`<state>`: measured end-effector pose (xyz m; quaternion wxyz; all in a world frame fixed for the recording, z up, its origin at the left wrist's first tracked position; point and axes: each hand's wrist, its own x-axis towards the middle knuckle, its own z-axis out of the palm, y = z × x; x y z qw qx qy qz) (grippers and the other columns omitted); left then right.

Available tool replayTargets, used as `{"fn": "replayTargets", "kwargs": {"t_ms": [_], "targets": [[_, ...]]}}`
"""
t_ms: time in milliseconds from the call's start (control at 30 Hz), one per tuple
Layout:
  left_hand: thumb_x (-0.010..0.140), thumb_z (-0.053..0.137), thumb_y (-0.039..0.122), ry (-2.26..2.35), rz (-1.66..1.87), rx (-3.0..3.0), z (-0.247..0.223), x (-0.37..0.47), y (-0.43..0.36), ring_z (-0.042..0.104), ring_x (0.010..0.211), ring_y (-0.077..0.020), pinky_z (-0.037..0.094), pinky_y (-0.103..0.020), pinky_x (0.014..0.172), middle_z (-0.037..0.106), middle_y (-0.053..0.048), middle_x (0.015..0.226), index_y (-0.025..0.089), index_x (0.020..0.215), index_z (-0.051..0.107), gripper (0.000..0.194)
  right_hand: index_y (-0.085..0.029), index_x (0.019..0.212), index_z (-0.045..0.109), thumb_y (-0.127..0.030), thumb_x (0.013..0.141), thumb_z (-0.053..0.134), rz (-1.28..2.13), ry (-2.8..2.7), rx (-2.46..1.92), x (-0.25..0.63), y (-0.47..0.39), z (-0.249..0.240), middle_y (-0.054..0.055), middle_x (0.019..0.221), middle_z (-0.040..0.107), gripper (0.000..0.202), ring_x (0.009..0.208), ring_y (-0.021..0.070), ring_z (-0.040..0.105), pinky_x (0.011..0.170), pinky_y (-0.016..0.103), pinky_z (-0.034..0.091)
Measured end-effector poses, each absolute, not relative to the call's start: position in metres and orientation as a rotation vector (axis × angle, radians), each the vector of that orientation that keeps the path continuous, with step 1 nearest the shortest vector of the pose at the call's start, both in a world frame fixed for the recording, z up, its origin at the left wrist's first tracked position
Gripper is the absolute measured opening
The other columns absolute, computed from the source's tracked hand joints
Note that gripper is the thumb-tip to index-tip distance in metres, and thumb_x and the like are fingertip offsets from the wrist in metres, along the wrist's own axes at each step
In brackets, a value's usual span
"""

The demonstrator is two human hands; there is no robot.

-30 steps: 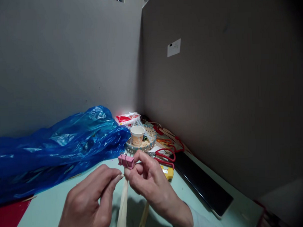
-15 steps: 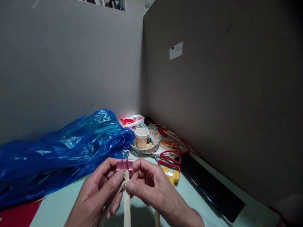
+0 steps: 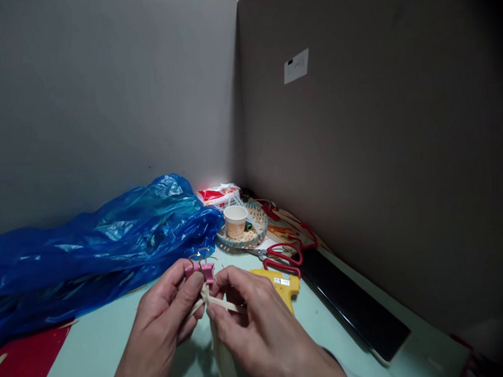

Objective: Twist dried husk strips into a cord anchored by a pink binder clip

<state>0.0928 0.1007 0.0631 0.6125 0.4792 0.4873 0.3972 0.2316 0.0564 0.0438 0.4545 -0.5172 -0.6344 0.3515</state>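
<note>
A pink binder clip [image 3: 205, 272] grips the top ends of several pale flat strips [image 3: 220, 343], which look like straw or bamboo. My left hand [image 3: 167, 307] pinches the clip and the strips just under it between thumb and fingers. Close beside it, my right hand [image 3: 254, 317] has its thumb and forefinger closed on the strips below the clip. One strip sticks out sideways to the right, passing behind the right fingers. Another hangs down towards the bottom edge of the view.
A yellow glue gun [image 3: 279, 284] lies behind my right hand, near red-handled scissors [image 3: 281, 256]. Beyond stands a paper cup [image 3: 235, 222] in a woven basket [image 3: 259, 227]. Blue plastic sheeting [image 3: 100, 243] covers the left side; a black flat device [image 3: 350, 306] lies right. Grey panels enclose the desk.
My right hand has drawn one strip out to the right, where it hung straight down before. The clip has tilted slightly and shifted left. The camera view has dipped.
</note>
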Motion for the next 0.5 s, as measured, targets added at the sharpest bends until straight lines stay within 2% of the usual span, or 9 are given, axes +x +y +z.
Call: {"fn": "replayTargets", "kwargs": {"t_ms": [133, 300, 400, 500], "targets": [[0.060, 0.078, 0.056, 1.089, 0.908, 1.121, 0.062, 0.093, 0.101, 0.047, 0.054, -0.0092, 0.041, -0.015, 0.045, 0.055, 0.004, 0.068, 0.025, 0.089, 0.062, 0.045, -0.021, 0.088, 0.055, -0.021, 0.089, 0.053, 0.716, -1.673, -1.209, 0.236, 0.053, 0.051, -0.001, 0.086, 0.061, 0.002, 0.075, 0.0124, 0.053, 0.066, 0.024, 0.039], [0.061, 0.077, 0.054, 1.077, 0.944, 1.108, 0.059, 0.093, 0.098, 0.033, 0.044, -0.0053, 0.025, -0.014, 0.035, 0.050, 0.006, 0.063, 0.025, 0.085, 0.062, 0.041, -0.020, 0.084, 0.054, -0.015, 0.088, 0.053, 0.663, -1.694, -1.164, 0.238, 0.053, 0.054, -0.001, 0.084, 0.059, 0.006, 0.074, 0.0118, 0.052, 0.069, 0.024, 0.039], [0.061, 0.077, 0.053, 1.073, 0.962, 1.087, 0.058, 0.093, 0.099, 0.029, 0.043, -0.0046, 0.023, -0.014, 0.035, 0.049, 0.007, 0.061, 0.024, 0.082, 0.062, 0.039, -0.019, 0.084, 0.055, -0.018, 0.088, 0.055, 0.757, -1.638, -1.141, 0.237, 0.057, 0.051, -0.001, 0.082, 0.058, 0.004, 0.072, 0.0113, 0.051, 0.067, 0.024, 0.039], [0.064, 0.077, 0.050, 1.037, 0.961, 1.116, 0.058, 0.093, 0.101, 0.031, 0.043, -0.0039, 0.025, -0.014, 0.036, 0.052, 0.006, 0.064, 0.024, 0.084, 0.063, 0.035, -0.019, 0.085, 0.056, -0.025, 0.087, 0.056, 1.005, -1.491, -1.108, 0.235, 0.062, 0.050, -0.002, 0.081, 0.055, 0.006, 0.069, 0.0101, 0.050, 0.062, 0.022, 0.038]]}}
